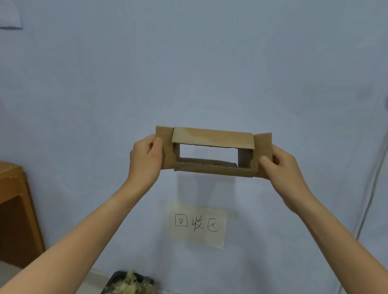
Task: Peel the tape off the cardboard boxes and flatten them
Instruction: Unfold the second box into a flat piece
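Left hand [145, 158] and right hand [281, 169] hold open cardboard box [212, 138] aloft.

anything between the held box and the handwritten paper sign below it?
Nothing. Head view shows only bare blue wall between the cardboard box and the paper sign.

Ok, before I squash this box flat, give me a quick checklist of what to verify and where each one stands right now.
1. Both ends open: ok, the wall shows straight through the cardboard box.
2. Flaps free: ok, all four spread outward.
3. Tape gone: cannot tell; none shows on the faces in view.
4. Grip: ok, left hand and right hand each pinch a side flap.
5. Box empty: ok, nothing inside.
6. Drop spot: cannot tell; only a corner of cardboard shows on the floor under the paper sign.
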`<move>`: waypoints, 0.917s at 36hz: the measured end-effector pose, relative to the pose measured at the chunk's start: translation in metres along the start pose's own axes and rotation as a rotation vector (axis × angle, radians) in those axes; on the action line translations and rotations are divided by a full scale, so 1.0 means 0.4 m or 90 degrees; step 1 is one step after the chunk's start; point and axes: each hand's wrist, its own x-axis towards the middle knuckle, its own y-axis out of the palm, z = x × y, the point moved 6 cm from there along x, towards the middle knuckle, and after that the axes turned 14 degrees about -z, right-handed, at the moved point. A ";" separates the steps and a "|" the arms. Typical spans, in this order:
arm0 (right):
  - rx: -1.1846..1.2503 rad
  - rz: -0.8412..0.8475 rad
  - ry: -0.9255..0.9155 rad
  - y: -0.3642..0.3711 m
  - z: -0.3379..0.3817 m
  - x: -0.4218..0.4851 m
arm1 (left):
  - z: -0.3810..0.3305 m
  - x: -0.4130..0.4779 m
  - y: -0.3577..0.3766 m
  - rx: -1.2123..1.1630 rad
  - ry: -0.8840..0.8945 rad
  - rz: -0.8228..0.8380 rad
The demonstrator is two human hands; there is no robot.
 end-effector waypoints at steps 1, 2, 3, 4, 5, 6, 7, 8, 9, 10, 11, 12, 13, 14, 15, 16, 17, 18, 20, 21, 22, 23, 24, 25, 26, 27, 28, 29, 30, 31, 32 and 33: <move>-0.008 0.021 -0.013 0.009 -0.012 -0.005 | 0.011 -0.001 0.005 -0.022 -0.022 0.003; -0.014 0.041 -0.023 0.019 -0.026 -0.009 | 0.026 -0.001 0.011 -0.052 -0.057 0.006; -0.016 0.059 -0.028 0.030 -0.038 -0.017 | 0.045 -0.003 0.019 -0.087 -0.103 0.010; -0.014 0.076 -0.026 0.041 -0.055 -0.024 | 0.069 -0.006 0.028 -0.120 -0.157 0.019; -0.014 0.098 -0.019 0.055 -0.075 -0.035 | 0.096 -0.011 0.038 -0.146 -0.211 0.030; -0.011 0.120 -0.008 0.070 -0.099 -0.045 | 0.126 -0.019 0.046 -0.164 -0.258 0.043; -0.006 0.141 0.006 0.084 -0.127 -0.056 | 0.156 -0.029 0.056 -0.177 -0.297 0.060; -0.001 0.155 0.020 0.098 -0.161 -0.066 | 0.186 -0.040 0.066 -0.188 -0.330 0.080; -0.003 0.166 0.027 0.111 -0.197 -0.076 | 0.219 -0.051 0.075 -0.192 -0.359 0.100; -0.007 0.175 0.031 0.124 -0.235 -0.088 | 0.258 -0.064 0.081 -0.183 -0.388 0.120; -0.015 0.181 0.035 0.137 -0.279 -0.104 | 0.299 -0.079 0.086 -0.168 -0.415 0.137; -0.023 0.187 0.039 0.150 -0.325 -0.121 | 0.349 -0.094 0.092 -0.156 -0.440 0.156; -0.040 0.194 0.038 0.165 -0.375 -0.141 | 0.398 -0.113 0.098 -0.152 -0.463 0.173; -0.057 0.205 0.032 0.181 -0.426 -0.164 | 0.451 -0.135 0.103 -0.151 -0.484 0.187; -0.074 0.217 0.020 0.197 -0.476 -0.187 | 0.499 -0.159 0.110 -0.158 -0.505 0.197; -0.091 0.231 0.006 0.218 -0.528 -0.210 | 0.553 -0.183 0.116 -0.158 -0.528 0.200; -0.112 0.245 0.000 0.239 -0.584 -0.236 | 0.612 -0.209 0.122 -0.146 -0.554 0.195; -0.133 0.264 0.000 0.262 -0.643 -0.266 | 0.680 -0.240 0.122 -0.113 -0.577 0.186; -0.172 0.299 0.021 0.305 -0.767 -0.337 | 0.827 -0.309 0.120 -0.026 -0.594 0.164; -0.193 0.313 0.041 0.327 -0.832 -0.377 | 0.886 -0.342 0.122 0.014 -0.586 0.157; -0.209 0.326 0.054 0.348 -0.888 -0.413 | 0.954 -0.377 0.120 0.057 -0.574 0.153; -0.218 0.336 0.063 0.368 -0.941 -0.444 | 1.011 -0.407 0.120 0.095 -0.560 0.145; -0.224 0.350 0.079 0.387 -0.996 -0.479 | 1.063 -0.438 0.120 0.116 -0.558 0.130; -0.227 0.364 0.107 0.407 -1.054 -0.513 | 1.120 -0.469 0.123 0.120 -0.565 0.110; -0.236 0.385 0.140 0.428 -1.112 -0.551 | 1.179 -0.502 0.125 0.128 -0.576 0.100; -0.237 0.390 0.169 0.444 -1.171 -0.586 | 1.236 -0.539 0.128 0.149 -0.577 0.104; -0.237 0.391 0.193 0.459 -1.229 -0.621 | 1.291 -0.574 0.132 0.166 -0.587 0.110; -0.239 0.391 0.210 0.472 -1.287 -0.657 | 1.351 -0.609 0.132 0.179 -0.593 0.112; -0.241 0.394 0.225 0.485 -1.347 -0.692 | 1.412 -0.644 0.131 0.182 -0.605 0.108; -0.246 0.394 0.230 0.497 -1.407 -0.731 | 1.469 -0.676 0.133 0.186 -0.611 0.111; -0.257 0.403 0.233 0.510 -1.457 -0.765 | 1.532 -0.709 0.130 0.201 -0.615 0.111; -0.267 0.414 0.225 0.525 -1.499 -0.798 | 1.590 -0.740 0.130 0.221 -0.612 0.123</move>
